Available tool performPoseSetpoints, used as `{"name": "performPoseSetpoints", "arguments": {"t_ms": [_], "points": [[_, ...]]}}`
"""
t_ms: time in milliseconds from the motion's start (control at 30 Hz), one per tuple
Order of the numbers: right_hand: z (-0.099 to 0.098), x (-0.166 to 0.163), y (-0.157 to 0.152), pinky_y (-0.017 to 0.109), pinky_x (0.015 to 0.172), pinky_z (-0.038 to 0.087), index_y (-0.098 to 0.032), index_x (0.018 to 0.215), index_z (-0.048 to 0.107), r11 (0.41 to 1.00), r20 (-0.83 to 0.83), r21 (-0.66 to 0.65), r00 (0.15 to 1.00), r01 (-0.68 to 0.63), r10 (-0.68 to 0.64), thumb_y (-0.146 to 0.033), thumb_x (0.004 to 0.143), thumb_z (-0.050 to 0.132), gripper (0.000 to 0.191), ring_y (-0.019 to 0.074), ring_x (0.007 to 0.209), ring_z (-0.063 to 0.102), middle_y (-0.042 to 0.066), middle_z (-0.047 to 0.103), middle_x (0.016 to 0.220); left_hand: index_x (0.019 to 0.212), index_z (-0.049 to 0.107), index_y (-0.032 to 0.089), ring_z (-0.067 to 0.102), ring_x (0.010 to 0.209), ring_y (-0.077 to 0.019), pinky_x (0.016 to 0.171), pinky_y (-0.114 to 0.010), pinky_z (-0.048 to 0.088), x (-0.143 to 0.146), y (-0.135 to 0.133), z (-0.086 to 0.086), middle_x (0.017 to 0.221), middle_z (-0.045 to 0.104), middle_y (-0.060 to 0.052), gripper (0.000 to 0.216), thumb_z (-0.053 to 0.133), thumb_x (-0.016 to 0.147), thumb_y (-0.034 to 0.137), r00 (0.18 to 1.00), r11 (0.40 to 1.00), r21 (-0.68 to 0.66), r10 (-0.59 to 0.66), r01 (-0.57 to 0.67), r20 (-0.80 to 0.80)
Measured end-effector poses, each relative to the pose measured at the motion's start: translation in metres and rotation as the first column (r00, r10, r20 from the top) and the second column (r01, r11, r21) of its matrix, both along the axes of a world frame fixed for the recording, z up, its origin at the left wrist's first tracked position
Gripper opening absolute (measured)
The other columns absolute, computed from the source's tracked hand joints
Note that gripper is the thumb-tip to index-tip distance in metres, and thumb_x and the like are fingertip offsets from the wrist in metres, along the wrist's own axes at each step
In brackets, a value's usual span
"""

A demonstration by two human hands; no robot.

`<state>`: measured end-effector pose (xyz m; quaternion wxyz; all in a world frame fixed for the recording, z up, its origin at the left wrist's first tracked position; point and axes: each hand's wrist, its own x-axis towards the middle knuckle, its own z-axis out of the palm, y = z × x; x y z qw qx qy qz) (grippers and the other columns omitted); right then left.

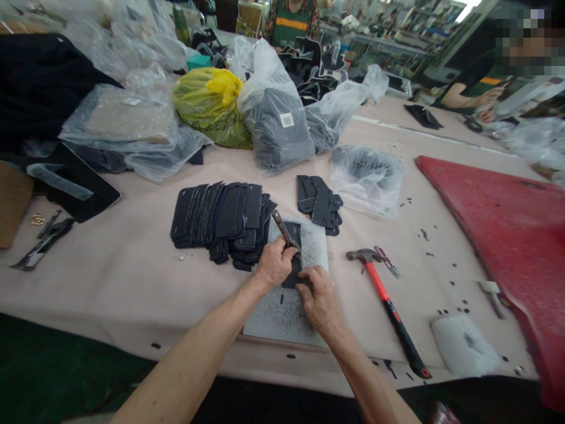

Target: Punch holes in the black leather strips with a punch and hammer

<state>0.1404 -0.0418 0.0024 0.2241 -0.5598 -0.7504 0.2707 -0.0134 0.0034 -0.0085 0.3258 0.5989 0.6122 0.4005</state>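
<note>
My right hand [321,301] pinned the black piece [293,259] flat on the grey board [282,312] so it couldn't shift. Left hand [272,265] gripped the punch [285,231], tilted, tip on the piece. Hammer [384,294] lay just right of the board, within reach; black stack [220,221] beyond it.

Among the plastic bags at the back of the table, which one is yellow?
The yellow bag is the knotted one lying between the flat clear bag on its left and the clear bag of dark pieces on its right; only it is coloured.
</note>
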Motion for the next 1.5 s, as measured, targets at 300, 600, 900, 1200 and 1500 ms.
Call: {"name": "performPoseSetpoints", "arguments": {"t_ms": [300,600,900,1200,1500], "points": [[-0.004,0.003,0.003,0.039,0.087,0.042,-0.023,0.098,0.064,0.999,0.037,-0.017,0.998,-0.047,0.048,-0.011,0.081,0.052,0.024,0.0229,0.099,0.055,0.006,0.060,0.099,0.090,0.062,0.019,0.065,0.073,-0.0186,0.066,-0.026,0.045,0.000,0.000,-0.001,0.078,0.070,-0.004,0.011,0.052,0.087,0.022,1.000,1.000,0.009,0.003,-0.003,-0.020],[0.003,0.000,0.005,0.037,0.080,0.039,-0.021,0.070,0.058,0.998,0.090,-0.043,0.994,-0.052,0.056,-0.008,0.077,0.050,0.017,0.0207,0.087,0.053,0.004,0.056,0.086,0.092,0.062,0.020,0.066,0.076,-0.0191,0.068,-0.027,0.046,0.001,-0.001,0.001,0.081,0.071,-0.004,0.011,0.052,0.087,0.022,1.000,1.000,0.001,0.005,-0.005,-0.012],[-0.002,0.002,0.003,0.039,0.087,0.043,-0.023,0.097,0.066,0.999,-0.015,-0.030,1.000,-0.011,0.011,-0.011,0.077,0.054,0.026,0.0227,0.100,0.056,0.005,0.059,0.102,0.091,0.062,0.019,0.066,0.074,-0.0191,0.065,-0.027,0.045,0.001,-0.001,0.002,0.079,0.071,-0.004,0.011,0.052,0.087,0.021,1.000,1.000,-0.003,0.008,-0.008,-0.023],[0.005,-0.001,0.003,0.038,0.082,0.038,-0.022,0.071,0.057,0.998,0.076,-0.034,0.995,-0.059,0.061,-0.009,0.078,0.048,0.017,0.0215,0.090,0.055,0.004,0.059,0.087,0.089,0.062,0.020,0.065,0.073,-0.0190,0.065,-0.027,0.045,0.000,0.000,0.001,0.078,0.071,-0.004,0.010,0.053,0.086,0.023,0.999,1.000,-0.018,0.013,-0.014,-0.037],[0.003,-0.011,-0.011,0.038,0.075,0.043,-0.020,0.105,0.055,0.978,0.157,0.010,0.966,0.208,-0.207,-0.029,0.078,0.063,0.030,0.0269,0.088,0.058,0.010,0.062,0.097,0.090,0.063,0.019,0.066,0.073,-0.0183,0.066,-0.026,0.046,0.000,0.000,0.000,0.078,0.071,-0.004,0.010,0.053,0.086,0.021,1.000,0.999,-0.031,0.014,-0.013,0.027]]}}
